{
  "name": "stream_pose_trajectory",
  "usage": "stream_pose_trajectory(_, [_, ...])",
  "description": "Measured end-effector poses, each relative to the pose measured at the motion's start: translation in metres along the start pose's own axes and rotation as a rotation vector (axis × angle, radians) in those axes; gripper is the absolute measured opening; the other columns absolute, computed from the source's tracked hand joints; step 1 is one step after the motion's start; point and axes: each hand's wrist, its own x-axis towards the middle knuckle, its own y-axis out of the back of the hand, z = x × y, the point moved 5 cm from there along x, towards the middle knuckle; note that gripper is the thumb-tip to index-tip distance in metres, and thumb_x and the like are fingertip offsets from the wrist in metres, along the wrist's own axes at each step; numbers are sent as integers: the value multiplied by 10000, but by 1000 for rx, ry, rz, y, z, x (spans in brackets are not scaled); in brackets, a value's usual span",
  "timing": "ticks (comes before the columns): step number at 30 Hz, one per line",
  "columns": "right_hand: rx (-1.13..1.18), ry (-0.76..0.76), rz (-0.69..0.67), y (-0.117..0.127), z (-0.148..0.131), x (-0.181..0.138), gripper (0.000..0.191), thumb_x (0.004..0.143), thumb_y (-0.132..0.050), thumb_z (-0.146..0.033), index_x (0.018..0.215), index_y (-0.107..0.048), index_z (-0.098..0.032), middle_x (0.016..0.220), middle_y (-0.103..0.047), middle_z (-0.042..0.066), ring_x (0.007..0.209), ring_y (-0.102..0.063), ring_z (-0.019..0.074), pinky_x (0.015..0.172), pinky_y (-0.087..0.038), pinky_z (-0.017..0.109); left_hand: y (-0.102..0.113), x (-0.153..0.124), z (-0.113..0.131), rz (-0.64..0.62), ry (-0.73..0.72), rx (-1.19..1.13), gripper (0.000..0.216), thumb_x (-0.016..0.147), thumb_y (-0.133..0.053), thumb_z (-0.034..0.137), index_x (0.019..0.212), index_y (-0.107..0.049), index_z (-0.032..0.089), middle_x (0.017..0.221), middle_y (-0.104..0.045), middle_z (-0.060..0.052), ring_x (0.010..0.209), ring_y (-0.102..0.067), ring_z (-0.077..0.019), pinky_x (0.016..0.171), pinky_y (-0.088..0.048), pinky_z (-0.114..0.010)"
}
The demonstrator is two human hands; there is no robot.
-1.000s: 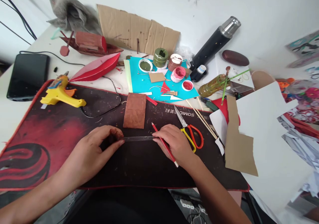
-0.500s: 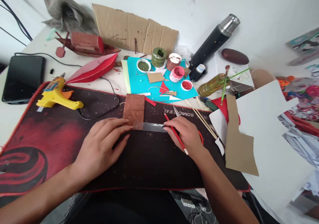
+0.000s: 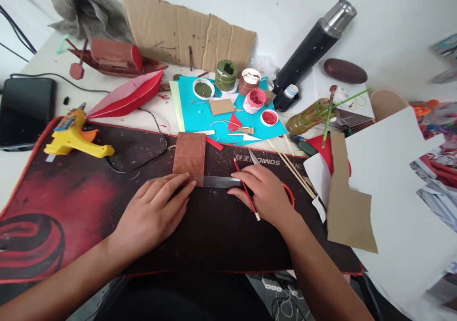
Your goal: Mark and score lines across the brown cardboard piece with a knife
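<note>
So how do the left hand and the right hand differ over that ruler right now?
The left hand lies flat, fingers stretched out, pressing the left end of the ruler; the right hand is curled at its right end. The left hand grips nothing, while the right hand holds a red pencil. Both rest on the dark mat and touch the ruler.

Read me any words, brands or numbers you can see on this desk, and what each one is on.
"SOMIC", plus characters too small to read: white print on the desk mat, just beyond the right hand holding the pencil.
Sticker on the glue gun: too blurred to read.
Marks on the ruler: too blurred to read.
</note>
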Motion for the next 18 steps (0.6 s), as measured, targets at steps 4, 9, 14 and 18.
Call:
stream_pose_trajectory(4, [-10, -1, 0, -3, 3, -1, 278, 1118, -741, -415, 1255, -779, -176, 1091, -804, 128, 971, -744, 291, 865, -625, 450, -1, 1, 0, -11, 1, 8, 399, 1046, -695, 151, 1441, -684, 100, 1444, -754, -196, 1221, -743, -332, 1014, -594, -470])
stream_pose_trajectory(9, [-19, -21, 8, -5, 6, -3, 248, 1116, -746, -378, 1280, -796, -198, 1113, -799, 131, 1006, -746, 299, 890, -628, 464, -4, -1, -1, -24, 24, -4, 454, 1042, -701, 164, 1491, -664, 117, 1463, -751, -188, 1226, -739, -330, 1029, -587, -475])
stream_pose_trajectory(14, [-19, -32, 39, -4, 6, -1, 252, 1122, -735, -376, 1275, -804, -187, 1098, -796, 138, 991, -742, 296, 877, -635, 455, -6, -2, -3, -50, 60, -35, 584, 1046, -685, 168, 1621, -581, 176, 1476, -756, -153, 1250, -737, -323, 1052, -577, -478])
stream_pose_trajectory(18, [-23, -35, 36, -3, 7, 0, 249, 1131, -720, -377, 1279, -796, -191, 1101, -798, 134, 982, -734, 291, 879, -636, 457, -7, 0, -3, -64, 54, -21, 570, 1053, -680, 170, 1611, -572, 132, 1460, -759, -170, 1244, -730, -336, 1041, -574, -490])
